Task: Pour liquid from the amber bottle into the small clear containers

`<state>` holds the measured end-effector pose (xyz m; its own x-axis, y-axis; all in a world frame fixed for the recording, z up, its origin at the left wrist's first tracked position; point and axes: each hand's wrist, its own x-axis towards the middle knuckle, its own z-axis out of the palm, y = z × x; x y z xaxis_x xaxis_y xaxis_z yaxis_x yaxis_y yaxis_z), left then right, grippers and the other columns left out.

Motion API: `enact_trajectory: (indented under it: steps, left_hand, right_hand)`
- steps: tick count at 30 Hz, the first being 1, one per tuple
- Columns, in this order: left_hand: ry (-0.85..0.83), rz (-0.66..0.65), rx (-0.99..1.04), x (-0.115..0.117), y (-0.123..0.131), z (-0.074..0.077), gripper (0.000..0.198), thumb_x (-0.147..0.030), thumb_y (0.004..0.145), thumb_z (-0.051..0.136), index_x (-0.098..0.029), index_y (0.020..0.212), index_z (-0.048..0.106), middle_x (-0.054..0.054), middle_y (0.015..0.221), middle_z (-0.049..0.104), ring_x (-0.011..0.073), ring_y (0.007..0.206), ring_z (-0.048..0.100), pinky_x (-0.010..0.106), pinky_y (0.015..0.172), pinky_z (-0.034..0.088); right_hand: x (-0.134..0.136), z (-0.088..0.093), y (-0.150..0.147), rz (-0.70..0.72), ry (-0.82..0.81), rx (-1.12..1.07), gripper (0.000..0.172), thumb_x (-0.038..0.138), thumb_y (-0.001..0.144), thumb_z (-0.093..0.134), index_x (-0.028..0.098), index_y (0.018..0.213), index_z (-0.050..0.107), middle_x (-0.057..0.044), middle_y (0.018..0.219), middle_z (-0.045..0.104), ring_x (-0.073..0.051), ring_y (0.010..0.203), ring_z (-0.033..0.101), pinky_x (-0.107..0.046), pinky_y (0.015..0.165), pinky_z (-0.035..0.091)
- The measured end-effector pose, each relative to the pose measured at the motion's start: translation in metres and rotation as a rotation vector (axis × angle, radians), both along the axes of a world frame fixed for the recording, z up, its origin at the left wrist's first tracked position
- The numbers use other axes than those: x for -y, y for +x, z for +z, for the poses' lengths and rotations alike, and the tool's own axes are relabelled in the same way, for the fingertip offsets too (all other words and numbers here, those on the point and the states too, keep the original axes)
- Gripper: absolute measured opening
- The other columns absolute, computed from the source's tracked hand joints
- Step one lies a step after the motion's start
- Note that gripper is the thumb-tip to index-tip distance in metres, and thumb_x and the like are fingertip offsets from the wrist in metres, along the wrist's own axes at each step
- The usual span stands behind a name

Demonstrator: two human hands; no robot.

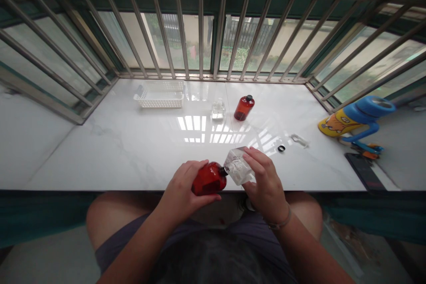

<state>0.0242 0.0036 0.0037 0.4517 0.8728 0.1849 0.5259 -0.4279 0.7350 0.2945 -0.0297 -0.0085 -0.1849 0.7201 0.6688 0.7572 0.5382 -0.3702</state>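
My left hand (186, 184) is wrapped round a red-brown translucent bottle (210, 179), tilted so its black neck points right. In my right hand (266, 182) is a clear, faceted glass bottle (237, 166), also tilted, its mouth meeting the red-brown bottle's neck. Whether liquid passes between them I cannot tell. Both are held just over the table's front edge. Farther back stand a second red-brown bottle (244, 108) with a black cap and a clear square glass bottle (218, 110). A small black ring (281, 148) lies to the right of my right hand.
A white perforated basket (161, 101) sits at the back left of the white marbled table (109, 151). To the right are a clear plastic piece (300, 140), a blue and yellow tumbler (353, 117) and a dark phone (364, 172). Metal window bars (200, 26) border the back.
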Motion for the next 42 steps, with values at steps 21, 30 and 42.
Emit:
enact_trajectory:
  steps: [21, 30, 42]
  left_hand:
    - [0.001, -0.002, -0.007, 0.0014, 0.0001, 0.0003, 0.084, -0.051, 0.075, 0.095, -0.031, 0.145, 0.054, 0.01, 0.137, 0.067, 0.0314, 0.125, 0.065, 0.05, 0.108, 0.055]
    - [-0.008, 0.003, -0.005, 0.0012, 0.0003, 0.0017, 0.082, -0.051, 0.075, 0.095, -0.031, 0.144, 0.055, 0.01, 0.137, 0.067, 0.0325, 0.124, 0.066, 0.051, 0.108, 0.056]
    - [-0.008, 0.004, 0.002, 0.0015, -0.0004, 0.0001, 0.083, -0.05, 0.075, 0.095, -0.031, 0.145, 0.055, 0.01, 0.136, 0.067, 0.0317, 0.124, 0.066, 0.05, 0.108, 0.055]
  right_hand:
    - [-0.0012, -0.0002, -0.0001, -0.01, -0.004, 0.006, 0.082, -0.004, 0.088, 0.057, 0.028, 0.161, 0.041, -0.015, 0.152, 0.057, -0.034, 0.147, 0.052, -0.065, 0.115, 0.053]
    - [-0.0001, -0.0001, -0.0005, -0.014, -0.004, 0.006, 0.079, -0.002, 0.09, 0.058, 0.028, 0.161, 0.042, -0.015, 0.152, 0.058, -0.035, 0.146, 0.054, -0.066, 0.115, 0.054]
    - [-0.0004, -0.0005, 0.0004, -0.006, -0.002, 0.011, 0.081, -0.004, 0.088, 0.058, 0.027, 0.161, 0.042, -0.015, 0.152, 0.058, -0.035, 0.146, 0.053, -0.066, 0.116, 0.053]
